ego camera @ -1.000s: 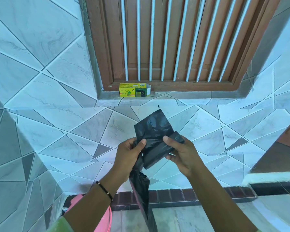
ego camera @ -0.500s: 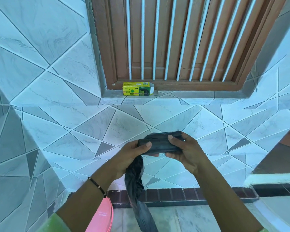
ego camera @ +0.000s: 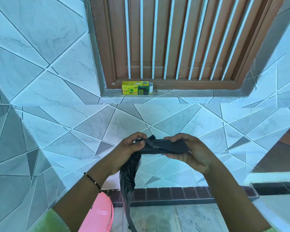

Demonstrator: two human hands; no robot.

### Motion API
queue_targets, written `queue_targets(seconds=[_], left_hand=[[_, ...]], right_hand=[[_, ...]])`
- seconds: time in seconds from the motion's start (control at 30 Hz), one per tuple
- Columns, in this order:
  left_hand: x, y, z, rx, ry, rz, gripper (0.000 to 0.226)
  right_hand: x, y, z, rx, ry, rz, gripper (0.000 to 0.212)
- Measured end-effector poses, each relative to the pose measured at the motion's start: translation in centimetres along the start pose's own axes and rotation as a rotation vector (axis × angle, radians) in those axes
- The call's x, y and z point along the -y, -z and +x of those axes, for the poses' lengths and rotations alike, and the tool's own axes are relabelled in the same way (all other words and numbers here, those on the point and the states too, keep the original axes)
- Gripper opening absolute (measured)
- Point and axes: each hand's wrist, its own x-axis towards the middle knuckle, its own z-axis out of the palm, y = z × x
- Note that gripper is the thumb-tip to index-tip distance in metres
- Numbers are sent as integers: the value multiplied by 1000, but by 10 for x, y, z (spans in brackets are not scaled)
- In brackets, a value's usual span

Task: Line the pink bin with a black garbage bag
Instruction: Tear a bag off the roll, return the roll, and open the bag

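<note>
A folded black garbage bag (ego camera: 164, 146) is stretched level between both hands in front of the tiled wall. My left hand (ego camera: 129, 148) pinches its left end, and a loose tail of the bag hangs down from there toward the floor. My right hand (ego camera: 192, 153) grips the right end, thumb under and fingers over. The pink bin (ego camera: 99, 213) stands on the floor at the bottom left, mostly hidden under my left forearm; only part of its rim and lid area shows.
A yellow-green bin-bag box (ego camera: 136, 88) sits on the window sill (ego camera: 191, 94) below a brown barred window. Tiled wall surrounds it. A dark brick skirting (ego camera: 171, 193) runs along the floor. A raised step (ego camera: 274, 178) is at right.
The bag's upper flap, which stood upright a second ago, is folded down into a flat horizontal strip. Both hands have spread slightly apart along it.
</note>
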Motion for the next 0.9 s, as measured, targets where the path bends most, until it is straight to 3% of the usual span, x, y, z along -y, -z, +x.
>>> queue_targets(seconds=[0.1, 0.17, 0.27, 0.37, 0.47, 0.57, 0.7, 0.9], left_hand=[[-1, 1, 0, 3, 19, -68, 17], [0, 1, 1, 15, 18, -142, 18], [3, 1, 4, 51, 14, -227, 17], [3, 0, 2, 72, -6, -213, 2], [-3, -2, 1, -13, 9, -94, 39], [-7, -1, 5, -91, 161, -26, 65], [-1, 2, 8, -174, 85, 118, 39], [2, 23, 1, -64, -76, 186, 37]], right_hand=[[1, 2, 0, 28, -5, 104, 13], [1, 3, 1, 28, -10, 165, 19], [0, 3, 4, -88, 6, 107, 27], [-1, 1, 3, -105, 60, 0, 5], [-3, 2, 5, -72, 75, -162, 27], [-7, -1, 9, -69, 99, -333, 40], [-8, -6, 13, -101, 130, -369, 41], [-3, -7, 18, -79, 119, -102, 46]])
